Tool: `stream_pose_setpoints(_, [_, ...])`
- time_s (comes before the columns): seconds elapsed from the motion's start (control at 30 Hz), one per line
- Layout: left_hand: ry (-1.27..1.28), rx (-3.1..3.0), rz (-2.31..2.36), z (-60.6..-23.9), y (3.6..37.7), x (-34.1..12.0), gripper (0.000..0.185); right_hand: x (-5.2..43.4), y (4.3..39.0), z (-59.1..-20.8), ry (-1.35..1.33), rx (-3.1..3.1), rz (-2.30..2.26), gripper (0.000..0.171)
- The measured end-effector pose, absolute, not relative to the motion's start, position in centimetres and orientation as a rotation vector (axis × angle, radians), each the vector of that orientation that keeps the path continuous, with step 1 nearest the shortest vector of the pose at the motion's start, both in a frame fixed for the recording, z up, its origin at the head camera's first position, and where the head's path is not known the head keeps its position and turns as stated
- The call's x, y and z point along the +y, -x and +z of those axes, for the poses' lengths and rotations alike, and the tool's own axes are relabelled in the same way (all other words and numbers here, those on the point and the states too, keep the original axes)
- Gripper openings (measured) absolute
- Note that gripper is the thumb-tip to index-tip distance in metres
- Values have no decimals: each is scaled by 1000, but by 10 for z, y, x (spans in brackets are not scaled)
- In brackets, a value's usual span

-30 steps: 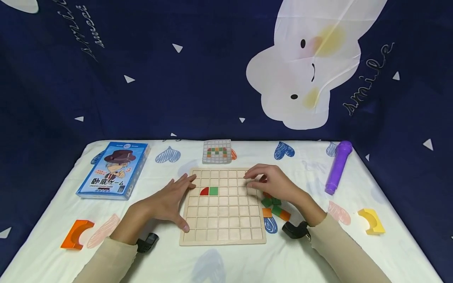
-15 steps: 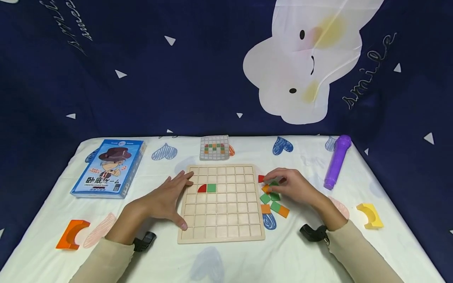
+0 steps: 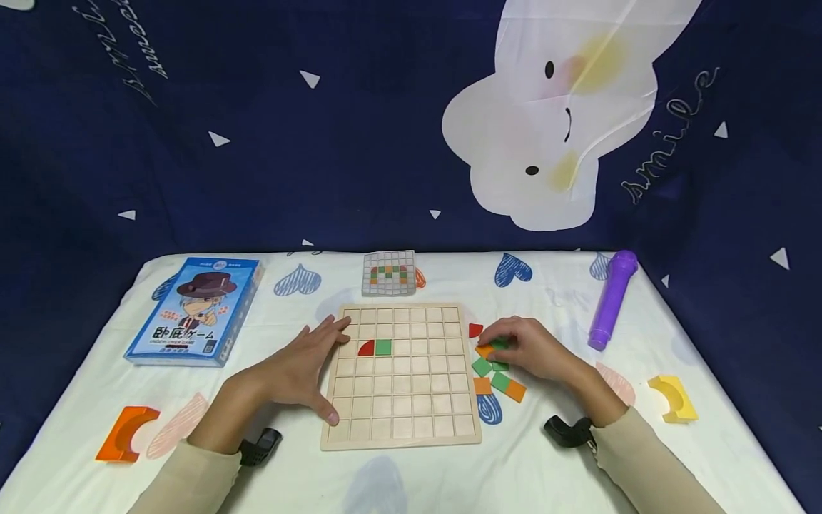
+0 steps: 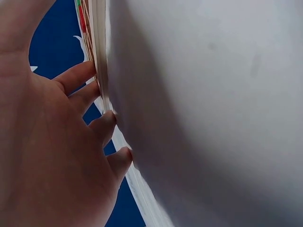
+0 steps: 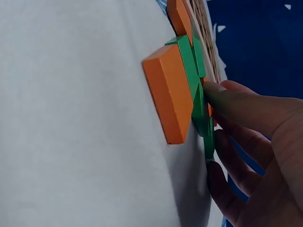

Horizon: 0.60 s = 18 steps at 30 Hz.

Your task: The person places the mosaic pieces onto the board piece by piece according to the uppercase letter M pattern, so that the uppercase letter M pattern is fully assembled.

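A wooden grid board (image 3: 404, 371) lies on the cloth. In it sit a red quarter-round piece (image 3: 367, 348) and a green square block (image 3: 383, 347), side by side. My left hand (image 3: 298, 375) rests at the board's left edge, fingers spread, thumb near the lower corner. Right of the board my right hand (image 3: 529, 348) bends over a loose group of blocks, thumb and fingertips at an orange block (image 3: 484, 351) and a green block (image 5: 208, 137). Whether it pinches either one I cannot tell. A loose red quarter-round piece (image 3: 475, 330) lies beside its fingertips.
Behind the board lies a pattern card (image 3: 389, 285). A blue game box (image 3: 195, 310) is at the left, an orange arch block (image 3: 128, 433) in front of it. Toward the right are a purple toy microphone (image 3: 613, 300) and a yellow arch block (image 3: 673, 398).
My right hand has moved right, from over the board's right edge to the loose blocks, uncovering the red piece. My left hand stays at the board's left edge.
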<state>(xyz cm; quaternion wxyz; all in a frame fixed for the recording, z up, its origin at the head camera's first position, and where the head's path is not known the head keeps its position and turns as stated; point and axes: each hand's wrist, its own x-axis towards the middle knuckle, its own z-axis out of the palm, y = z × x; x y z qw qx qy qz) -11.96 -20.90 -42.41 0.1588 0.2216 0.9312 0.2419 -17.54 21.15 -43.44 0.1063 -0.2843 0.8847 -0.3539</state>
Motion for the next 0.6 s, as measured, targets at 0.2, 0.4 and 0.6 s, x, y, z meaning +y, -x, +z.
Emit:
stream_pose_setpoints(0.2, [-612,2649,704,-426,116,-208,138,212,174,-437,853,2576,-1074,23])
stream_pose_setpoints(0.4, [-627,2644,714,-425,114,-209,133,212,174,-438,870,2564,-1084,19])
stream_pose_setpoints(0.6, [-631,2663,685,-424,119,-209,132,210,177,-436,895,2589,-1100,13])
